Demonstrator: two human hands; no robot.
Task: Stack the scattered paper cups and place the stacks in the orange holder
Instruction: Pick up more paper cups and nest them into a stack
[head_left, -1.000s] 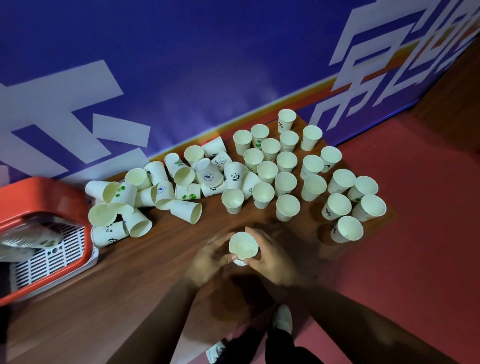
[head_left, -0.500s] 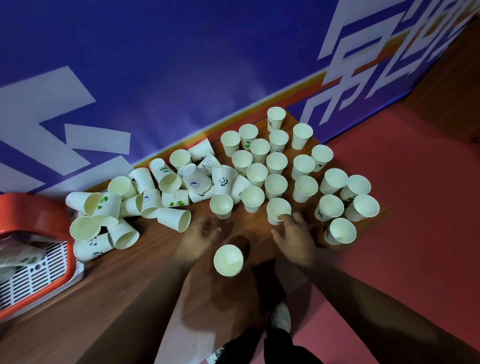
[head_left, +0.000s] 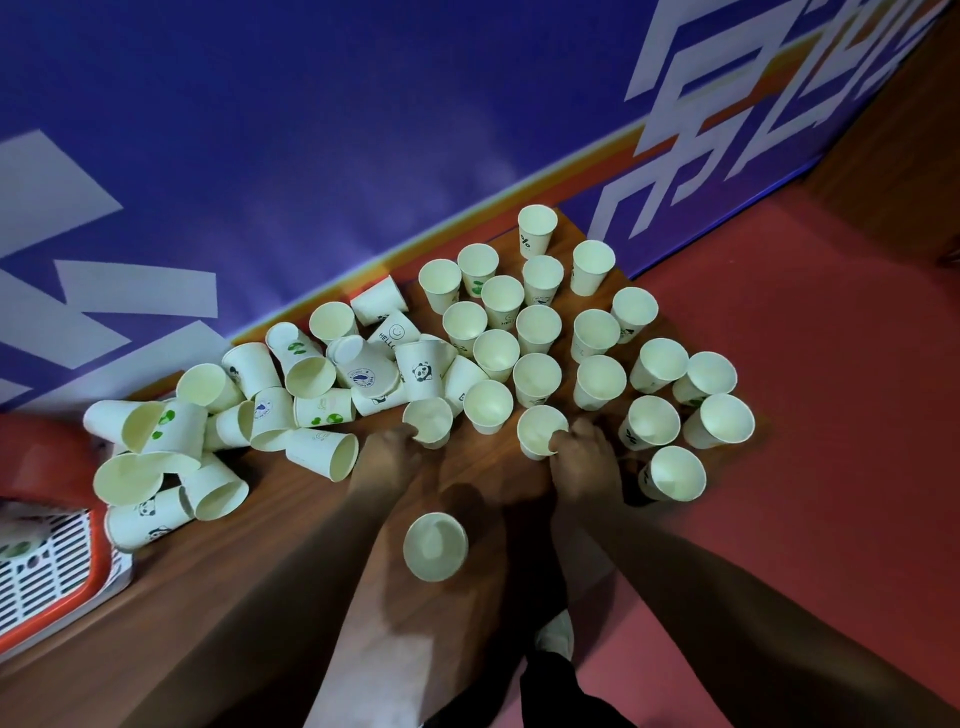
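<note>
Many white paper cups cover the wooden table (head_left: 260, 571). Upright ones (head_left: 540, 327) crowd the right side, and tipped ones (head_left: 311, 410) lie in a heap on the left. A short stack of cups (head_left: 435, 545) stands alone near the front edge, between my forearms. My left hand (head_left: 387, 457) grips the rim of an upright cup (head_left: 428, 421). My right hand (head_left: 584, 457) pinches the rim of another upright cup (head_left: 540, 431). The orange holder (head_left: 98, 577) with a white grid insert shows at the far left edge, partly cut off.
A blue banner (head_left: 311, 156) with white lettering stands right behind the cups. Red floor (head_left: 805, 415) lies to the right of the table, close to the outermost cups. My shoe (head_left: 556, 636) shows below the table's front edge.
Both hands let go of the stack, which now stands on the table near the front edge. They reached forward, and each took hold of an upright cup in the front row.
</note>
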